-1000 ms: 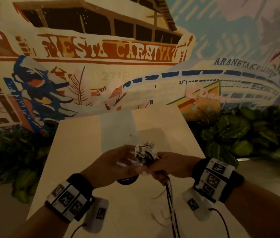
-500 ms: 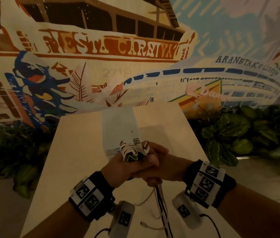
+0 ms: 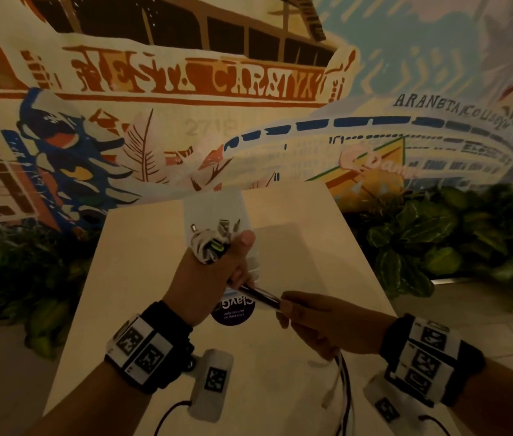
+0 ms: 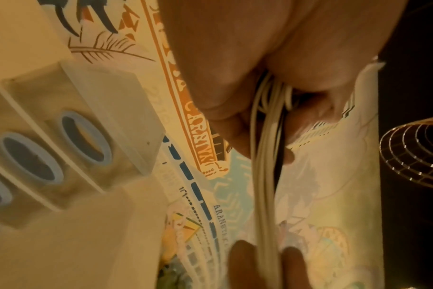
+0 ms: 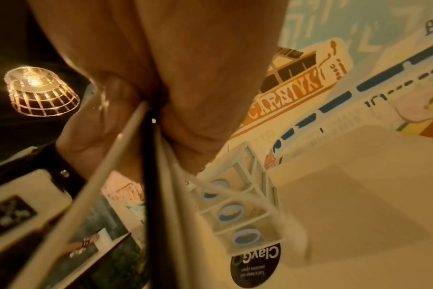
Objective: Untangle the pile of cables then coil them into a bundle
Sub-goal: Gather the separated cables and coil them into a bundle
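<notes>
My left hand [image 3: 217, 265] grips a bunch of white and black cables [image 3: 209, 247] just below their plug ends, which stick up above the fist over the table. The bundle [image 3: 261, 296] runs taut from the fist down to my right hand [image 3: 308, 319], which is closed around it lower along its length. Below the right hand the loose cable tails [image 3: 341, 391] hang down toward the table's near edge. In the left wrist view the white and black strands [image 4: 267, 176] run out of the closed fingers. The right wrist view shows the strands [image 5: 148, 156] passing through the closed fist.
A pale wooden table [image 3: 142, 278] stretches ahead. On it stands a clear acrylic holder [image 3: 214, 206] with blue rings and a round dark sticker [image 3: 233, 313]. Leafy plants [image 3: 422, 243] flank the table on both sides, and a painted mural wall stands behind.
My hands, clasped together around the cable ends before, have drawn apart. The left keeps the plug ends raised, and the right has slid down the bundle toward me, pulling it straight.
</notes>
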Demonstrator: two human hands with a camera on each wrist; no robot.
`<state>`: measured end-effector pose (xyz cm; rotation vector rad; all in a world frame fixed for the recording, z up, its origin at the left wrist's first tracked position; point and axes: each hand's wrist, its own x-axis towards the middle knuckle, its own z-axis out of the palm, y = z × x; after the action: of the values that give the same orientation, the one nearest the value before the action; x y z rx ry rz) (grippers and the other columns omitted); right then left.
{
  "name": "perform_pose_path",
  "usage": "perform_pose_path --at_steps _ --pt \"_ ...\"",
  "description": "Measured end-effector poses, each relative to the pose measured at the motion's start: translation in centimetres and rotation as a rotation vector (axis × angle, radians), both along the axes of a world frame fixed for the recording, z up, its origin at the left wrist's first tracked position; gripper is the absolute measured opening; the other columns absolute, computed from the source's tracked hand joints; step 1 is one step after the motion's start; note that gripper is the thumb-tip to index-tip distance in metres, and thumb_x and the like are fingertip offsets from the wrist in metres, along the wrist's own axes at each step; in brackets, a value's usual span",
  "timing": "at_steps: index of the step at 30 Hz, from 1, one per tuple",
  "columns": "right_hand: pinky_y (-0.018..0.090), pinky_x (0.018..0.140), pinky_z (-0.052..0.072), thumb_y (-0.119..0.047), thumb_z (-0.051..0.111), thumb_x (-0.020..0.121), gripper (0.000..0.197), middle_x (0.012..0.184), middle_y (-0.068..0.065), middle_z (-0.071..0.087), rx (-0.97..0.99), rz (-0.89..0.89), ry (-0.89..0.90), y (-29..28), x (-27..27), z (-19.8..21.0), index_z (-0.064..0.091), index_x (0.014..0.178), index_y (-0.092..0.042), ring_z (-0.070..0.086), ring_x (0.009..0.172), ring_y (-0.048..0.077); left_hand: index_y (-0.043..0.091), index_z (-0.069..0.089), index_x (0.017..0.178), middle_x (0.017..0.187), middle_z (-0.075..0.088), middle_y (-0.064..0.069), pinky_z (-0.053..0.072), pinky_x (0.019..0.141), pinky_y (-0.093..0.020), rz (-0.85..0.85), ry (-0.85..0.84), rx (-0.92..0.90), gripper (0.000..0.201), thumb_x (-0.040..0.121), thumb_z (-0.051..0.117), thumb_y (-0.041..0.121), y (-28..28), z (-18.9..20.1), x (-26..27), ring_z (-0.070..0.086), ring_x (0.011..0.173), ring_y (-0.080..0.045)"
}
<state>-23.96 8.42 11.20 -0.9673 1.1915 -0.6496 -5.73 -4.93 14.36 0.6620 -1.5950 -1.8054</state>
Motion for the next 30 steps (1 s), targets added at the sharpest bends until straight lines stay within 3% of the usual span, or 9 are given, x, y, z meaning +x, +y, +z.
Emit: perform_pose_path --at_steps 3,6,9,11,15,18,20,24,30 --pt "0.027 0.048 0.026 -0.048 0.044 0.105 0.034 0.065 -0.003 0.031 0.032 -0.023 0.072 -0.3 -0.2 0.2 0.051 0.085 -0.022 0.024 0.054 0.015 0.004 0.050 0.066 0.054 0.049 -0.016 0.059 0.073 -0.044 0.054 -0.137 -0.142 0.037 0.096 0.065 0.021 -0.2 -0.2 0.2 0.052 0.054 -0.035" --pt "0.025 0.047 0.024 -0.043 0.040 0.108 0.037 0.060 -0.005 0.030 0.097 -0.037 0.107 -1.1 -0.5 0.9 0.044 0.081 -0.018 0.023 0.050 0.013 0.005 0.068 0.069 0.068 0.071 -0.008 0.057 0.076 -0.030 0.058 -0.339 -0.345 0.035 0.094 0.067 0.029 -0.9 -0.8 0.9 0.070 0.071 -0.023" --pt "0.024 0.047 0.020 -0.041 0.039 0.108 0.041 0.059 -0.004 0.029 0.144 -0.060 0.119 -1.8 -0.8 1.4 0.041 0.073 -0.020 0.021 0.049 0.013 0.013 0.050 0.063 0.060 0.053 -0.013 0.042 0.064 -0.030 0.005 -0.470 -0.614 0.038 0.094 0.070 0.019 -1.6 -1.3 1.2 0.050 0.060 -0.014" --pt "0.025 0.047 0.017 -0.039 0.039 0.108 0.041 0.058 -0.006 0.027 0.162 -0.069 0.131 -2.2 -1.2 1.7 0.039 0.073 -0.019 0.019 0.048 0.012 0.017 0.047 0.057 0.052 0.044 0.000 0.040 0.058 -0.021 -0.009 -0.563 -0.861 0.040 0.094 0.061 0.022 -1.8 -1.2 1.3 0.047 0.055 -0.013" --pt "0.024 0.047 0.015 -0.037 0.037 0.109 0.041 0.058 -0.006 0.024 0.190 -0.052 0.117 -2.9 -1.6 1.8 0.039 0.072 -0.019 0.016 0.047 0.012 0.004 0.064 0.075 0.069 0.063 -0.011 0.052 0.068 -0.043 -0.200 -0.834 -0.987 0.049 0.080 0.035 0.043 -2.5 -0.5 1.4 0.059 0.066 -0.027" --pt "0.024 0.047 0.017 -0.037 0.038 0.109 0.042 0.057 -0.003 0.028 0.199 -0.010 0.159 -3.3 -1.5 1.5 0.043 0.071 -0.019 0.017 0.046 0.013 0.016 0.038 0.056 0.054 0.042 -0.002 0.029 0.053 -0.017 -0.357 -0.927 -1.052 0.032 0.085 0.048 0.025 -2.0 0.7 0.7 0.037 0.050 -0.016" --pt "0.024 0.046 0.019 -0.035 0.037 0.109 0.042 0.056 -0.003 0.031 0.190 0.007 0.175 -3.7 -1.2 1.5 0.046 0.072 -0.018 0.020 0.044 0.012 0.019 0.036 0.059 0.057 0.045 -0.002 0.028 0.052 -0.016 -0.442 -1.028 -1.092 0.039 0.093 0.054 0.019 -1.4 1.7 0.2 0.035 0.052 -0.016" --pt "0.026 0.047 0.030 -0.024 0.038 0.109 0.033 0.061 0.001 0.043 0.119 0.008 0.276 -4.4 -0.6 1.7 0.053 0.085 -0.009 0.032 0.045 0.014 0.018 0.064 0.090 0.082 0.063 0.001 0.039 0.068 -0.018 -0.518 -1.100 -1.147 0.017 0.097 0.057 0.032 -1.8 1.4 -0.3 0.060 0.077 -0.018" --pt "0.028 0.055 0.050 -0.018 0.038 0.109 0.032 0.071 0.001 0.065 0.042 0.066 0.388 -5.2 -0.8 1.7 0.063 0.098 -0.002 0.055 0.051 0.013 0.017 0.064 0.110 0.103 0.069 -0.003 0.050 0.092 -0.032 -0.628 -1.145 -1.206 0.027 0.101 0.052 0.039 -1.5 0.9 -0.5 0.064 0.096 -0.022"
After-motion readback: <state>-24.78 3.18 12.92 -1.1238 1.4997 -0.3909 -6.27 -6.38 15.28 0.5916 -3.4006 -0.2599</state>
